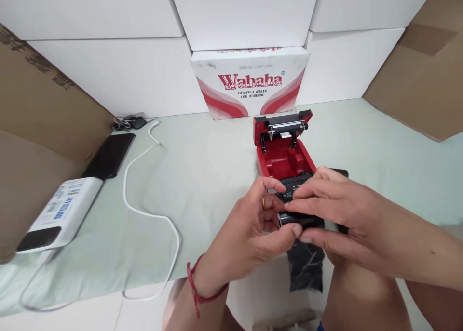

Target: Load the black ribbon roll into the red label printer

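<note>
My left hand (249,230) and my right hand (343,210) hold a small roll of shiny black ribbon (302,219) between them, above the table's front edge. The left thumb and fingers close on its left end. On its right side my right fingers and thumb grip it. A loose wrinkled length of black ribbon (306,268) hangs from below the roll. Just beyond my hands stands a red and black label printer (284,161), its lid (282,126) raised and its red inside showing. My hands partly hide the printer's black front. Past my right knuckles a dark piece (340,172) sticks out.
A Wahaba-style white and red carton lettered "Wahaha" (253,83) stands behind the printer. At left lie keys (128,123), a black phone (110,155), a white power bank (61,213) and a long white cable (125,186). Brown cardboard (415,71) borders the right.
</note>
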`<state>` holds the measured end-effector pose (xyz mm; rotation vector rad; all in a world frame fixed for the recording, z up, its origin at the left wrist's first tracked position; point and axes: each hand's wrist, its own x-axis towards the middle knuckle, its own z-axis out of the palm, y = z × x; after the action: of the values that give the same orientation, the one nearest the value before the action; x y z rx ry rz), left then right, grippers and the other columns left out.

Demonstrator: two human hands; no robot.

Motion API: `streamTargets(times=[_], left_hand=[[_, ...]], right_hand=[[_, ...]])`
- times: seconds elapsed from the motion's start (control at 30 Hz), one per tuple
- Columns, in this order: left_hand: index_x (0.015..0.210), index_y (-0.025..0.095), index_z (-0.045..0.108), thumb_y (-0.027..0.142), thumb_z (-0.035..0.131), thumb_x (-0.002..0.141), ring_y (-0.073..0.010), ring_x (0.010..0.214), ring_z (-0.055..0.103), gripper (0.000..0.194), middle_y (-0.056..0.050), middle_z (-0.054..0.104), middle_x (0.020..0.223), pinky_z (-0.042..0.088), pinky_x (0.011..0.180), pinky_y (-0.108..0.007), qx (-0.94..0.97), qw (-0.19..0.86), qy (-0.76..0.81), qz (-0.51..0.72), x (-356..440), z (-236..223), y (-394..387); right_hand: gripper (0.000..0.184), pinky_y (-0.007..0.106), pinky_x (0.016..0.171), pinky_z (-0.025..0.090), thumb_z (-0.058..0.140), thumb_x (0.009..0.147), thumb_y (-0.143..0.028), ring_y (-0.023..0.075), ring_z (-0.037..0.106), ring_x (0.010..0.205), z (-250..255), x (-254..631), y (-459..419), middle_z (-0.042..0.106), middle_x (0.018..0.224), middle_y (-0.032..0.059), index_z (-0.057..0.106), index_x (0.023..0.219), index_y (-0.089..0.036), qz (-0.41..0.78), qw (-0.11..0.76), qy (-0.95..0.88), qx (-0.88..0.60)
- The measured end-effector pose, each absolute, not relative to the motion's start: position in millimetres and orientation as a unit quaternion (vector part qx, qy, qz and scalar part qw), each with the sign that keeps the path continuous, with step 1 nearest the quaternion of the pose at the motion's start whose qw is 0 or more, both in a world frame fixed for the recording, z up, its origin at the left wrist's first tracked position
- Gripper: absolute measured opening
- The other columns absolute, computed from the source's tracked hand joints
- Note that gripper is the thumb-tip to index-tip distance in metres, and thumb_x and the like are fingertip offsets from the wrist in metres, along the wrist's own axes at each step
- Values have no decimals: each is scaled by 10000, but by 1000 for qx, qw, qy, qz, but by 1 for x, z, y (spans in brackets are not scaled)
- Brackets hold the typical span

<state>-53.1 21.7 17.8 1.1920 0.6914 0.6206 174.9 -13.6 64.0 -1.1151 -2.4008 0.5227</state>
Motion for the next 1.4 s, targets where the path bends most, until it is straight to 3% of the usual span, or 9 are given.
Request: streamTargets(times=[0.17,0.27,0.37,0.47,0.6,1.0,1.1,1.23,1.4], left_hand=[[1203,263,544,309,806,960,-101,725,642,360,28,695,920,537,663,-228,556,670,291,398,-48,12,13],[1099,248,613,154,611,1035,-87,678,621,113,29,703,862,508,619,-205,600,513,369,491,-44,6,11],[1031,229,673,-12,518,909,-123,870,664,312,-25,706,1015,544,691,-217,684,297,410,525,-38,-5,11],[1213,207,690,-27,520,835,-223,1214,633,476,-109,662,1282,609,960,-353,752,154,386,512,-30,-15,10],[1313,175,653,5,543,855,-299,1376,569,501,-143,668,1323,518,1168,-513,791,126,354,483,-20,-23,7],[1261,153,703,125,657,1022,-277,1239,699,245,-117,795,1251,487,1203,-508,785,84,362,496,3,-32,12],[1210,168,720,151,646,1040,-278,1206,719,186,-104,817,1199,502,1185,-517,780,59,370,501,5,-31,12],[1190,186,740,139,658,1025,-267,1177,723,190,-83,841,1171,519,1162,-491,773,38,381,506,7,-29,10],[1151,195,775,61,702,966,-236,1153,725,239,-33,869,1105,433,1227,-442,764,22,379,522,10,-30,4]], right_hand=[[247,359,769,598,690,1060,-356,238,702,970,82,185,-4,813,1124,62,795,1278,-306,193,224,-852,-432],[276,364,741,607,745,1012,-441,236,749,904,89,193,20,837,1105,44,836,1232,-302,179,261,-814,-487],[328,355,718,623,780,963,-452,222,777,842,78,195,52,856,1104,29,852,1237,-288,205,257,-772,-543],[322,368,893,651,766,948,-339,244,817,1014,59,189,76,868,1188,20,849,1254,-284,217,213,-769,-563],[330,390,1029,616,713,972,-245,268,811,1152,52,178,89,861,1278,13,838,1272,-302,174,113,-785,-584],[389,395,1042,596,666,1034,-272,307,788,1242,54,165,104,833,1358,63,775,1407,-301,104,-40,-785,-610],[347,383,1047,603,638,1049,-263,275,802,1205,55,169,93,844,1334,37,802,1354,-295,146,41,-797,-585],[237,333,896,638,631,1085,-349,212,818,949,60,179,74,876,1034,0,857,1068,-283,115,299,-773,-547],[316,468,1047,609,579,1115,-439,275,753,1150,56,196,87,833,1289,64,790,1311,-310,-77,430,-712,-550]])
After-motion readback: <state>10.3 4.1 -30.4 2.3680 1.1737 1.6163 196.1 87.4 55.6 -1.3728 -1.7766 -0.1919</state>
